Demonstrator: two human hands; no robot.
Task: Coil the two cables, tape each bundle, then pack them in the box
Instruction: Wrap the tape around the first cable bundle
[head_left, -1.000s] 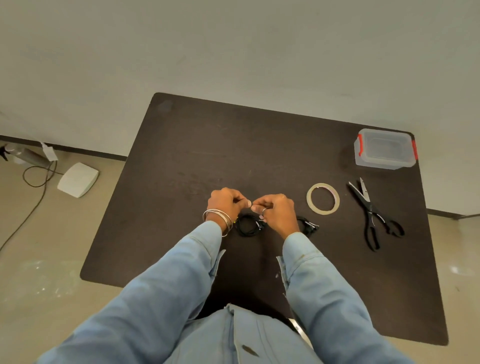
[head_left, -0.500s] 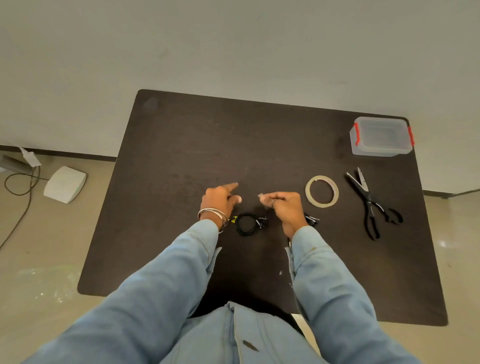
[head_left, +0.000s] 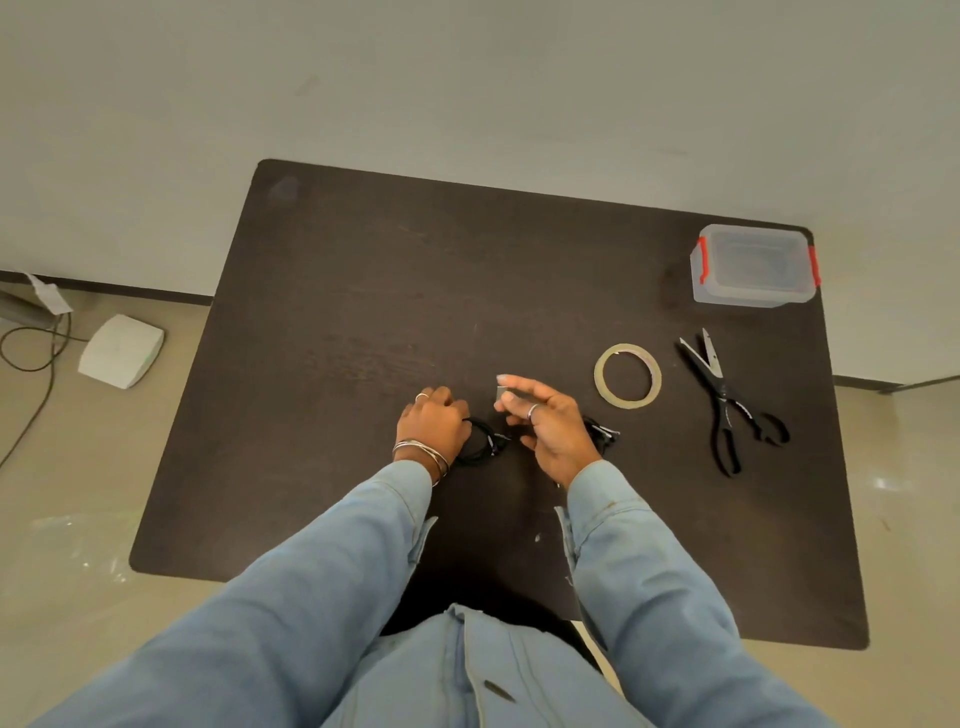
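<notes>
Head view — hands (head_left: 550, 426) mid-table (head_left: 332, 291) (box (head_left: 753, 267) cornered).

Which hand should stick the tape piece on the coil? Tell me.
Right, probably. The right hand already pinches the tape piece above the coiled cable, while the left hand holds that coil down.
</notes>
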